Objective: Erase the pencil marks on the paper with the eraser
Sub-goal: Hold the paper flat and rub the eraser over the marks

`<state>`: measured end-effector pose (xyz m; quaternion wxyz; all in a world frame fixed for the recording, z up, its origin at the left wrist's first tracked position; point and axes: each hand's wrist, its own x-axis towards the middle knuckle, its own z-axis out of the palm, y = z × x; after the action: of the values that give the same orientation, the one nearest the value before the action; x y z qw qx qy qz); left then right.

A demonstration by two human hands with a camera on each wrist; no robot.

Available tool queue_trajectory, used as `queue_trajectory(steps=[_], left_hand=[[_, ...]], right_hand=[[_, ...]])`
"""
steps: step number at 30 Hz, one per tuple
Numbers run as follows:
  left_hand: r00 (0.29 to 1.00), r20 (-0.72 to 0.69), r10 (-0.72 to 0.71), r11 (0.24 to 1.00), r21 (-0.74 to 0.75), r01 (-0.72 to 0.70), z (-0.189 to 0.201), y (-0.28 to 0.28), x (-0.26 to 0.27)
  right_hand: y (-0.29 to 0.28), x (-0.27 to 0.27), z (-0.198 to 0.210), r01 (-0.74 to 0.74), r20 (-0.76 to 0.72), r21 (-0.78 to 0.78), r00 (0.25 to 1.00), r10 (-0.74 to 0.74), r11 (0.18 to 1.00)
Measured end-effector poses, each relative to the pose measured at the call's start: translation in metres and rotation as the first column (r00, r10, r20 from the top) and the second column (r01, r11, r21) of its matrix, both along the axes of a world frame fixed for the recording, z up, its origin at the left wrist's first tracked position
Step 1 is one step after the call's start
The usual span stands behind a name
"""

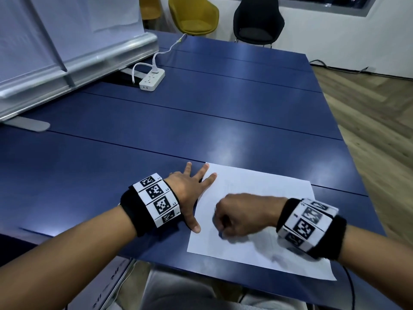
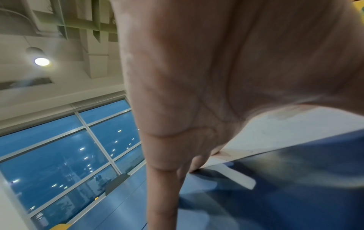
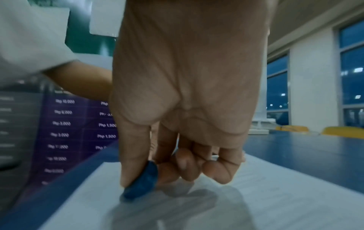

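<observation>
A white sheet of paper (image 1: 257, 198) lies on the blue table near its front edge, with faint grey pencil marks (image 1: 277, 257) toward its near side. My left hand (image 1: 192, 186) lies flat with fingers spread, pressing the paper's left edge (image 2: 262, 140) down. My right hand (image 1: 237, 218) is curled over the middle of the sheet, blurred. In the right wrist view its thumb and fingers pinch a blue eraser (image 3: 141, 180), whose lower end touches the paper (image 3: 275, 194). In the head view the eraser is mostly hidden under the hand.
A white power strip (image 1: 152, 79) with a cable sits far back on the blue table (image 1: 223, 119). A large white board (image 1: 67, 41) leans at the back left. A yellow chair (image 1: 194, 14) and a black chair (image 1: 257, 21) stand beyond the table.
</observation>
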<state>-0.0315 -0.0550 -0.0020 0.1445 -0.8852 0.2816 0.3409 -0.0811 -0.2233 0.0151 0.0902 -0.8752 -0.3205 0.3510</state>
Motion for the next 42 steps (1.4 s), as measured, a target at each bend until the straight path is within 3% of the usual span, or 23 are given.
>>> queue_trajectory(steps=[2,8,11,15,20,25,30,34,39,42], left_hand=[[1.000,-0.006,0.001,1.000,0.001,-0.001,0.000,0.000,0.000],[1.000,0.002,-0.003,1.000,-0.004,0.003,0.002,0.000,-0.001],[1.000,0.007,-0.006,1.000,-0.002,0.006,0.001,0.000,-0.001],[1.000,0.018,-0.002,1.000,-0.018,0.003,-0.003,0.001,-0.001],[1.000,0.011,-0.006,1.000,-0.011,0.006,0.000,0.001,-0.001],[1.000,0.013,-0.003,1.000,-0.006,0.003,0.000,0.000,-0.001],[1.000,0.006,-0.004,1.000,-0.016,0.004,0.001,0.000,-0.001],[1.000,0.014,-0.003,1.000,-0.010,0.003,0.000,0.000,-0.001],[1.000,0.008,-0.006,1.000,-0.022,0.006,0.001,0.000,-0.001],[1.000,0.005,-0.002,1.000,-0.008,0.002,0.000,0.000,-0.001]], right_hand=[[0.002,0.002,0.000,0.011,-0.021,-0.003,1.000,-0.011,1.000],[-0.018,0.071,-0.006,0.298,0.239,0.114,0.918,-0.317,0.948],[-0.025,0.075,-0.011,0.370,0.225,0.174,0.887,-0.403,0.913],[-0.018,0.053,-0.012,0.254,0.051,0.120,0.964,-0.261,0.960],[-0.025,0.078,-0.010,0.353,0.223,0.154,0.898,-0.380,0.923],[-0.017,0.061,-0.008,0.214,0.062,0.068,0.974,-0.218,0.975],[-0.023,0.073,-0.006,0.292,0.252,0.123,0.915,-0.314,0.949],[-0.014,0.058,-0.002,0.156,0.102,0.056,0.982,-0.161,0.986],[-0.017,0.074,0.000,0.254,0.287,0.134,0.915,-0.283,0.958],[-0.011,0.061,0.000,0.174,0.143,0.084,0.972,-0.185,0.981]])
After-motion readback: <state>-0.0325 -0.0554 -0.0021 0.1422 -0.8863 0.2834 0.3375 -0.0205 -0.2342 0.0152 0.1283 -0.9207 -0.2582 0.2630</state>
